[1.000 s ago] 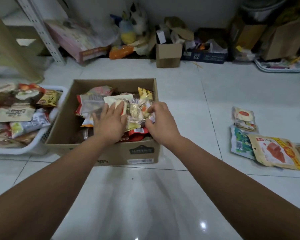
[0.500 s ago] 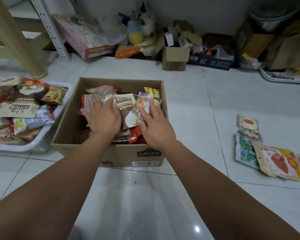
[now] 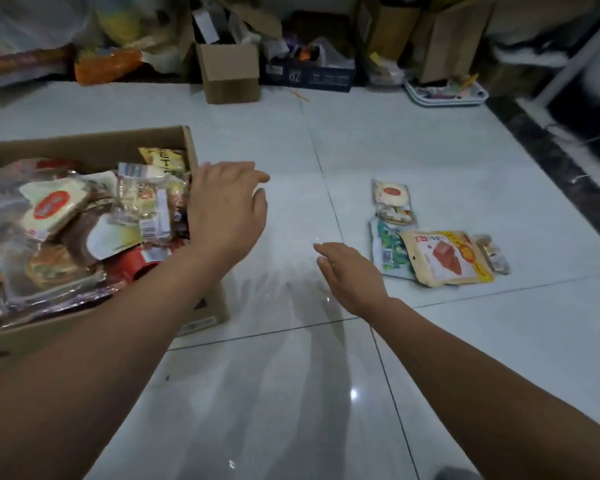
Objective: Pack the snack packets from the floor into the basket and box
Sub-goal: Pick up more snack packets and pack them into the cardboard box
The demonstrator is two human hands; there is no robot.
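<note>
Head view: both hands, left hand (image 3: 226, 210) and right hand (image 3: 352, 276), seemingly empty, fingers spread.

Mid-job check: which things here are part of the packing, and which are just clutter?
Job:
- cardboard box, full of packets
- floor packets: yellow pouch, green packet, round-label packet

Clutter:
- small carton
- blue box
- white tray
</note>
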